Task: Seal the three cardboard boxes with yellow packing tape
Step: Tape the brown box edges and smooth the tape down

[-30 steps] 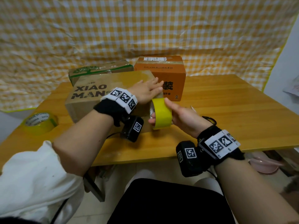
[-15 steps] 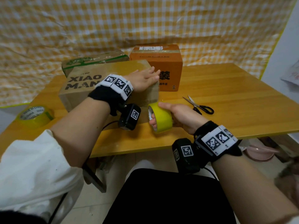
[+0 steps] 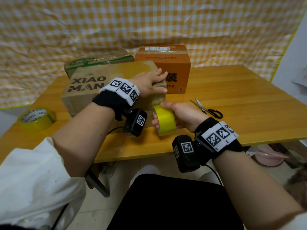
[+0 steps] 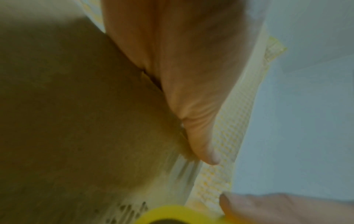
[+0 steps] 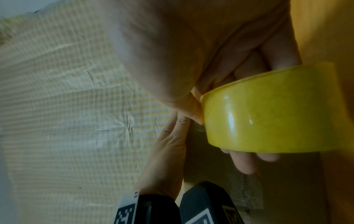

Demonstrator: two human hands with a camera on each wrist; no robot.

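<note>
A brown cardboard box (image 3: 86, 87) lettered XIAO MAN lies at the table's front left. My left hand (image 3: 149, 82) lies flat on its top right corner, fingers straight, thumb over the edge. In the left wrist view that hand (image 4: 182, 75) presses on the blurred box (image 4: 76, 121). My right hand (image 3: 179, 113) grips a yellow tape roll (image 3: 165, 120) at the foot of the box's right end, fingers through the core. The right wrist view shows the roll (image 5: 272, 113) close up. Behind stand an orange box (image 3: 166, 67) and a green-printed box (image 3: 98, 62).
Black-handled scissors (image 3: 206, 108) lie on the wooden table (image 3: 240, 100) right of my right hand. A second, paler tape roll (image 3: 37, 119) lies near the table's left edge. A checked yellow cloth (image 3: 149, 22) hangs behind. A pink basin (image 3: 269, 157) sits on the floor at right.
My right hand has carried the yellow roll down the box's right end, from near the top edge to its foot. My left hand stays pressed on the box top.
</note>
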